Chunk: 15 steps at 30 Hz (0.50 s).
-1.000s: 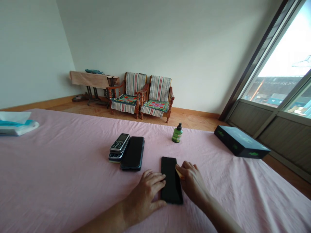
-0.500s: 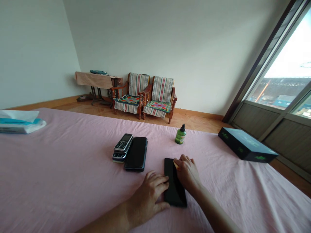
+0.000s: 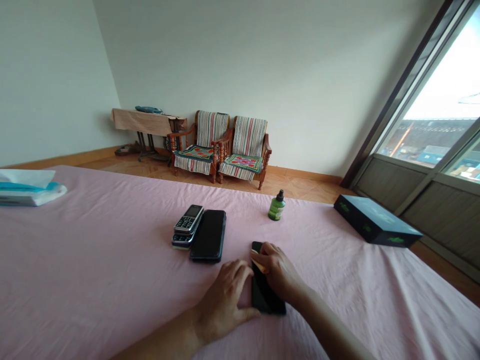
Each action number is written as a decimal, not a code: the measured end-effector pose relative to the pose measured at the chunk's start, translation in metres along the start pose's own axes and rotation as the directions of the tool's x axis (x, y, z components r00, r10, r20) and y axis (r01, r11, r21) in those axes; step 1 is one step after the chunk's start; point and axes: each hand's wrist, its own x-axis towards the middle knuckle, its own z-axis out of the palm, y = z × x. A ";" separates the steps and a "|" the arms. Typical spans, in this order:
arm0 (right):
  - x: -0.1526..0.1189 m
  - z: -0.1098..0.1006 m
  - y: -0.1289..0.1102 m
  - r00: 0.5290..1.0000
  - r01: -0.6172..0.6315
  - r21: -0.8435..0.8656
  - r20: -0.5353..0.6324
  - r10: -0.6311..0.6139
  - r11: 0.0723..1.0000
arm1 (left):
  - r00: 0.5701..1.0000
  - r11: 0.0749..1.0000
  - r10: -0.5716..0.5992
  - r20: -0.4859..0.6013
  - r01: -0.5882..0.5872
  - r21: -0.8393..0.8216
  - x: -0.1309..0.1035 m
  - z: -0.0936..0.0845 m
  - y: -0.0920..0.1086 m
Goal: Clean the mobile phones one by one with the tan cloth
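A black smartphone [image 3: 264, 292] lies flat on the pink sheet in front of me. My right hand [image 3: 279, 267] is closed on a small yellowish cloth [image 3: 259, 262] and presses it against the upper part of the screen. At the phone's left edge is my left hand [image 3: 227, 290], its fingers bent but apart and its thumb stretched along the sheet; it grips nothing that I can see. Farther left, another black smartphone [image 3: 209, 235] lies beside a silver keypad phone [image 3: 189, 219], which rests on top of a second keypad phone [image 3: 182, 240].
A green bottle with a black cap [image 3: 276, 206] stands beyond the hands. A black box [image 3: 377, 222] sits at the right, a tissue pack [image 3: 33, 192] at the far left. Past the pink sheet [image 3: 112, 260] are two wooden armchairs [image 3: 243, 162] and a covered table [image 3: 144, 121].
My right hand with the cloth has moved left across the top of the phone. My left hand's fingers have drawn back from the screen to its left edge.
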 end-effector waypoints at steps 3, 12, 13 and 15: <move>-0.013 -0.001 -0.012 1.000 0.030 0.081 -0.005 -0.030 0.996 | 0.999 1.000 -0.016 -0.028 0.016 -0.010 -0.001 0.002 0.000; -0.057 0.001 -0.044 0.999 -0.037 0.201 0.033 0.031 0.979 | 0.993 0.997 0.074 -0.094 -0.074 0.009 -0.003 0.010 -0.012; -0.062 0.000 -0.045 0.998 -0.049 0.211 0.048 0.039 0.976 | 0.993 0.997 0.081 -0.087 -0.080 0.014 -0.003 0.010 -0.013; -0.068 -0.005 -0.043 0.995 -0.071 0.248 0.080 0.053 0.966 | 0.994 0.997 0.080 -0.071 -0.079 0.020 -0.002 0.009 -0.013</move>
